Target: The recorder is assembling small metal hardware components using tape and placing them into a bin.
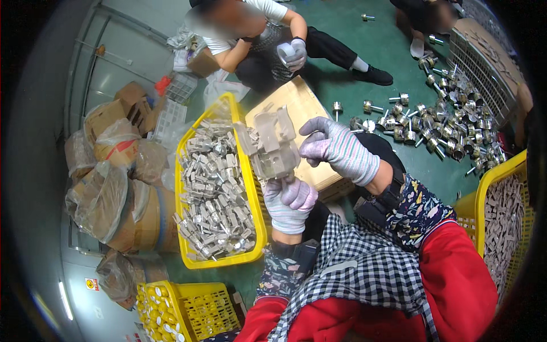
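Green floor (342, 20) runs through the room, and we see one wooden worktop (299, 94) in the middle. Around it we count three yellow crates: one (222, 263) along the worktop's left edge, one (194, 289) farther off at lower left, and one (481, 205) well beyond its right corner. They hold grey metal pieces (213, 196), yellow-and-white rounds (154, 308) and thin strips (504, 214), each too many for us to count. Past the right edge, stemmed pieces (409, 137) lie heaped and overlapping, also uncountable. Two other people share the room: one (259, 71) beyond the far corner with a white roll (281, 50) in a gloved hand, and one (424, 11) mostly cut off at the top.

The lower-left crate is cut by the bottom edge, and the right one by the dark rim. The greyish part (276, 142), over the worktop's left side, is blurred; we cannot tell if it is one piece or several.

Our left hand (290, 205) has its fingers closed on the part's lower end. Our right hand (339, 149) is half curled just beside it, the gap between thumb and forefinger narrow; we cannot tell whether they touch or pinch anything.
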Tool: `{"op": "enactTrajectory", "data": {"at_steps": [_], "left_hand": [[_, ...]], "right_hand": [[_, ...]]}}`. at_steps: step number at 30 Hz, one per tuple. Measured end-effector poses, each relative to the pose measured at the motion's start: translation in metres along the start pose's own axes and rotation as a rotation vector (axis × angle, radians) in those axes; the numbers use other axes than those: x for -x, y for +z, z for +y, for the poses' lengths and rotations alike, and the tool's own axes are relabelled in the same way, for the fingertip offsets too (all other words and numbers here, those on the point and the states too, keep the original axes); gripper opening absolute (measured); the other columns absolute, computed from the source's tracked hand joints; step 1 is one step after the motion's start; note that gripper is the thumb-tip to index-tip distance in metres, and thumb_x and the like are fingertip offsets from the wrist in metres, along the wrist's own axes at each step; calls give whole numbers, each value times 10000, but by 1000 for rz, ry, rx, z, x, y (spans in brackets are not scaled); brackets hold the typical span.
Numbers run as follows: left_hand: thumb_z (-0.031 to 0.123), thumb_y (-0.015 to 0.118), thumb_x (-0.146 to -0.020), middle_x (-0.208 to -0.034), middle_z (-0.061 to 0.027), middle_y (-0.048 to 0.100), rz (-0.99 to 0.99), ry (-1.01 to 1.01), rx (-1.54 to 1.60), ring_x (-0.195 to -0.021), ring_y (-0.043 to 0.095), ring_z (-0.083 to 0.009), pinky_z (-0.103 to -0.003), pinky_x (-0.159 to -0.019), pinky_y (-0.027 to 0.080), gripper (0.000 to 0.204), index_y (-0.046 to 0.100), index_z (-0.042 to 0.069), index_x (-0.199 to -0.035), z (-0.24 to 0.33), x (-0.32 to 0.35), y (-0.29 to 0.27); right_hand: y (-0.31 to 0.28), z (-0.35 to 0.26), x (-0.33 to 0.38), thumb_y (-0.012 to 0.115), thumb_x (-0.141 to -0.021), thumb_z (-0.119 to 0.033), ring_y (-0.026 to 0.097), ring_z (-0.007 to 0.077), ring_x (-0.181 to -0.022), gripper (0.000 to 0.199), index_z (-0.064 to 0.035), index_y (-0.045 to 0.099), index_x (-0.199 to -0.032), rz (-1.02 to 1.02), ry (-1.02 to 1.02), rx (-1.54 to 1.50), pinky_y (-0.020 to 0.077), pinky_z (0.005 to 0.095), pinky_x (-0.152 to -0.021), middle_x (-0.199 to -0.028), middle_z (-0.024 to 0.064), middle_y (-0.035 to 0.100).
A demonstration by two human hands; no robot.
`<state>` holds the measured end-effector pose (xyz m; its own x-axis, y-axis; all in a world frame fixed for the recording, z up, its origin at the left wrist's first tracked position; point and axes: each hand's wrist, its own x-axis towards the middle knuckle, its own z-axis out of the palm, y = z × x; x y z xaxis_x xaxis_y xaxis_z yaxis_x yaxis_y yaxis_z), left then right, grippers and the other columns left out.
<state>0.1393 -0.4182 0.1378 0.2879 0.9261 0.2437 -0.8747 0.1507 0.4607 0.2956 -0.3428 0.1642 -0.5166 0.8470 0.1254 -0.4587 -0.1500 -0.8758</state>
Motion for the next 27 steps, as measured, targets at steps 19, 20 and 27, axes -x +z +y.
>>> {"op": "enactTrajectory", "data": {"at_steps": [19, 20, 27], "left_hand": [[380, 537, -865, -498, 49, 395, 247, 43, -325, -417, 393, -106, -265, -449, 385, 323, 584, 101, -1021, -20, -17, -9], [412, 544, -839, -464, 70, 311, 44, -82, -87, -373, 309, -93, -256, -404, 321, 352, 582, 107, -1012, -33, -16, -3], [444, 595, -783, -1120, -117, 537, 93, -94, -643, -1052, 516, -210, -327, -946, 368, 634, 445, 15, -1225, 10, -15, 29]], "right_hand": [[-1, 13, -17, 652, -777, -296, 470, 182, -1137, 644, -17, 381, -1291, -386, -43, -375, 389, 332, -960, -1249, 122, 471], [-10, 33, -25, 637, -794, -307, 442, 213, -1186, 668, -32, 344, -1329, -644, 83, -736, 368, 359, -1001, -1304, 145, 435], [-14, -5, -19, 732, -656, -314, 517, 205, -1081, 650, -82, 513, -1222, -359, -236, 143, 421, 347, -937, -1228, 106, 507]]}}
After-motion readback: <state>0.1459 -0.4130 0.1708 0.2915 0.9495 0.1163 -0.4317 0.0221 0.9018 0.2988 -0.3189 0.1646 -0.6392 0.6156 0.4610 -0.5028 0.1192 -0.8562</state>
